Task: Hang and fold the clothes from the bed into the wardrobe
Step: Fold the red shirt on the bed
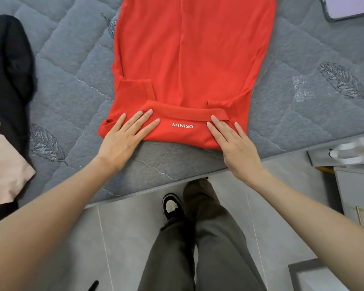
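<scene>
While both hands, left (122,141) and right (235,143), press flat-fingered, gripping nothing, the red shirt (189,59) lies mid-frame on the bed (72,85): light, limp, probably slippery; grasp the collar-end corners.

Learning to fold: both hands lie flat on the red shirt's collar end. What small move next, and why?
Probably grip the red shirt near the collar with the left hand and right hand, then fold that end away over the body: both sleeves lie tucked in, its length unfolded.
</scene>
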